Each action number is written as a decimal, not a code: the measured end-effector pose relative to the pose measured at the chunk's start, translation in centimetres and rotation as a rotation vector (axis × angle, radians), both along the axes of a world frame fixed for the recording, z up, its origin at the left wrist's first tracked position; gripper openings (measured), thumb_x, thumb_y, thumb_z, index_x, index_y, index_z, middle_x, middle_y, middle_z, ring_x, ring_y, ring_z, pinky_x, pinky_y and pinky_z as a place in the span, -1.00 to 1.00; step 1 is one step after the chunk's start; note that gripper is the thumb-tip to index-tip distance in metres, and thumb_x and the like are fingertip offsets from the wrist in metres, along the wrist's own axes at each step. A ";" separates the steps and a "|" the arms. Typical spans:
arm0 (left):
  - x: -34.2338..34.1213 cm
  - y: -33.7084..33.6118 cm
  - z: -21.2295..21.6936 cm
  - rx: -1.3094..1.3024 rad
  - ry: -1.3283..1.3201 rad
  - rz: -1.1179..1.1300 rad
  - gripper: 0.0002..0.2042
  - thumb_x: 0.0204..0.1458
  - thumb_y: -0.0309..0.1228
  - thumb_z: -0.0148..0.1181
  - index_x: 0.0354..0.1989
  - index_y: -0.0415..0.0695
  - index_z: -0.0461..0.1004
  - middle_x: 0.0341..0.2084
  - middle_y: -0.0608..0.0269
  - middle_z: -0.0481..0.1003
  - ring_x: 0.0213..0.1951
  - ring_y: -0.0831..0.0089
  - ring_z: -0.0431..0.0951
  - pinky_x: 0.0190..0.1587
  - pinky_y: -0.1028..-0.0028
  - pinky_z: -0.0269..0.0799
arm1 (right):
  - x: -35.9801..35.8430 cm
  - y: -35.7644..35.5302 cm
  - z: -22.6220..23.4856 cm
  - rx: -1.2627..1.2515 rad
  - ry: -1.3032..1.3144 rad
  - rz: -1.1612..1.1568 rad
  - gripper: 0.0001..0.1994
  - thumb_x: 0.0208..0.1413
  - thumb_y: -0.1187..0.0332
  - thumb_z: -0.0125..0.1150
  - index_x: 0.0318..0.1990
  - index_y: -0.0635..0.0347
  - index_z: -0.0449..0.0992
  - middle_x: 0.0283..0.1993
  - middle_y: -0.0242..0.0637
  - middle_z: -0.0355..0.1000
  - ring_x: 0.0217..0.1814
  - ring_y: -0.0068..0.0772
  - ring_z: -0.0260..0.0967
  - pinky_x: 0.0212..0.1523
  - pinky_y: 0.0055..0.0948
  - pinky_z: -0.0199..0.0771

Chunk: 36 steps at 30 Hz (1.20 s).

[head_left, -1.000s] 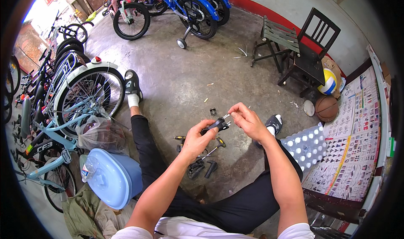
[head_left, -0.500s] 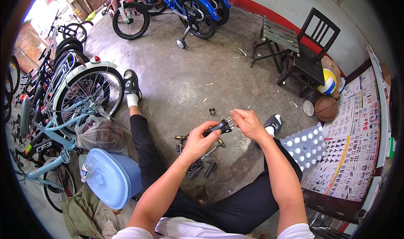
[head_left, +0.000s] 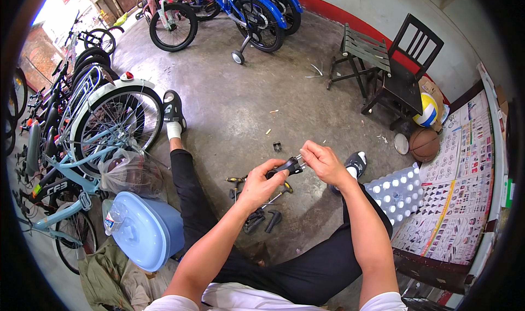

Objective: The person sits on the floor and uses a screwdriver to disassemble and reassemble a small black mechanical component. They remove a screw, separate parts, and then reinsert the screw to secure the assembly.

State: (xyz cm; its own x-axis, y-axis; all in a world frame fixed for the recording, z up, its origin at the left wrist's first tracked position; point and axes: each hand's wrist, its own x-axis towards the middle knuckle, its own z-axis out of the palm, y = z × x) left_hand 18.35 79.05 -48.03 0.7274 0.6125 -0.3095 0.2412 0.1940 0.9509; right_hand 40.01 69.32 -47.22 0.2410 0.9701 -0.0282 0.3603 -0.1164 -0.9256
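Note:
My left hand (head_left: pixel 259 184) is closed round a black plastic part (head_left: pixel 290 167), thumb on its near side. Thin silver metal rods (head_left: pixel 301 160) stick out of the part's right end. At those rods is my right hand (head_left: pixel 325 165), its thumb and fingertips pinched together on or against them; exactly what it grips is too small to make out. Beneath the hands, a yellow-and-black-handled screwdriver (head_left: pixel 285 188) lies on the floor, with a second such handle (head_left: pixel 236 179) to its left. Several black parts (head_left: pixel 273 221) lie nearby. Farther off sits a small black bracket-like piece (head_left: pixel 277 147).
A pale blue lidded bucket (head_left: pixel 143 229) and a light blue bicycle (head_left: pixel 82 160) stand on the left. To the right are a pack of bottles (head_left: pixel 398 193), a basketball (head_left: pixel 424 144), a black chair (head_left: pixel 402 86) and a folding stool (head_left: pixel 363 51). Blue bikes (head_left: pixel 257 15) stand at the back.
The view has shifted slightly. My right fingertips have moved a little at the silver rods, which show less clearly now. My left hand keeps its hold on the black part.

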 end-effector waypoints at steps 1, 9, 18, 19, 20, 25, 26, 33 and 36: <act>0.0 0.0 0.1 0.008 0.006 -0.006 -0.69 0.26 -0.37 0.26 0.12 -0.21 0.59 -0.40 0.43 0.54 -0.29 0.65 0.48 -0.17 0.53 0.37 | 0.1 0.1 -0.2 -0.005 -0.021 0.009 -0.71 0.47 0.15 0.14 -0.19 0.20 0.47 -0.49 -0.32 0.29 -0.41 -0.52 0.22 -0.38 -0.37 0.23; -0.1 0.0 0.2 -0.015 0.010 0.004 -0.68 0.25 -0.36 0.26 0.12 -0.21 0.59 -0.41 0.43 0.55 -0.28 0.64 0.50 -0.14 0.52 0.38 | 0.1 0.0 0.8 -0.027 0.176 -0.004 -0.70 0.48 0.10 0.14 -0.15 0.18 0.46 -0.50 -0.56 0.24 -0.41 -0.68 0.11 -0.39 -0.49 0.14; 0.0 -0.1 0.6 0.006 0.018 -0.012 -0.68 0.25 -0.35 0.26 0.12 -0.20 0.60 -0.42 0.42 0.55 -0.29 0.64 0.49 -0.16 0.51 0.37 | 0.3 0.1 -0.3 -0.053 0.061 -0.012 -0.64 0.45 0.09 0.18 -0.25 0.23 0.46 -0.52 -0.45 0.27 -0.41 -0.56 0.19 -0.36 -0.39 0.23; 0.0 -0.1 0.5 -0.003 0.018 -0.009 -0.68 0.25 -0.35 0.26 0.12 -0.20 0.60 -0.42 0.42 0.55 -0.29 0.64 0.49 -0.16 0.52 0.37 | 0.3 0.0 0.0 -0.074 0.072 -0.020 -0.64 0.45 0.09 0.18 -0.26 0.23 0.46 -0.52 -0.44 0.27 -0.41 -0.56 0.19 -0.36 -0.39 0.23; 0.0 -0.1 0.5 -0.013 0.017 -0.006 -0.68 0.25 -0.35 0.26 0.12 -0.20 0.60 -0.42 0.42 0.55 -0.29 0.64 0.49 -0.16 0.52 0.37 | 0.3 0.0 0.2 -0.094 0.084 -0.029 -0.63 0.45 0.08 0.18 -0.27 0.24 0.47 -0.52 -0.44 0.27 -0.41 -0.56 0.19 -0.36 -0.39 0.23; 0.1 -0.1 0.7 -0.037 0.016 0.003 -0.69 0.26 -0.35 0.26 0.12 -0.20 0.60 -0.40 0.42 0.54 -0.28 0.64 0.49 -0.16 0.52 0.38 | 0.0 -0.1 0.7 0.023 0.141 -0.040 -0.66 0.46 0.09 0.16 -0.23 0.19 0.47 -0.49 -0.52 0.26 -0.41 -0.62 0.16 -0.36 -0.45 0.20; 0.0 -0.1 0.4 -0.036 0.006 0.003 -0.69 0.26 -0.36 0.26 0.12 -0.20 0.60 -0.40 0.42 0.55 -0.28 0.64 0.49 -0.15 0.52 0.38 | -0.2 -0.1 0.8 0.054 0.156 -0.020 -0.67 0.47 0.09 0.15 -0.22 0.18 0.47 -0.47 -0.56 0.26 -0.40 -0.65 0.15 -0.36 -0.48 0.18; 0.2 -0.2 0.3 -0.003 -0.008 -0.022 -0.70 0.26 -0.36 0.26 0.12 -0.21 0.59 -0.39 0.41 0.54 -0.28 0.63 0.49 -0.15 0.51 0.38 | 0.4 0.0 -0.1 -0.018 0.031 -0.006 -0.66 0.44 0.10 0.19 -0.26 0.21 0.49 -0.53 -0.42 0.33 -0.42 -0.58 0.21 -0.37 -0.40 0.26; 0.1 -0.1 0.3 -0.022 -0.008 -0.020 -0.69 0.26 -0.36 0.26 0.11 -0.21 0.60 -0.39 0.41 0.54 -0.28 0.63 0.49 -0.14 0.51 0.39 | 0.6 0.0 0.1 -0.051 0.054 -0.022 -0.70 0.44 0.13 0.18 -0.23 0.20 0.50 -0.50 -0.45 0.33 -0.40 -0.60 0.22 -0.35 -0.42 0.26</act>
State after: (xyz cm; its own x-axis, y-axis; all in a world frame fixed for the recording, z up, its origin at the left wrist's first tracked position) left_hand 18.48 78.94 -47.76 0.7416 0.5911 -0.3171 0.2376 0.2106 0.9483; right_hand 40.56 69.29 -47.15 0.2588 0.9616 -0.0914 0.3068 -0.1716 -0.9362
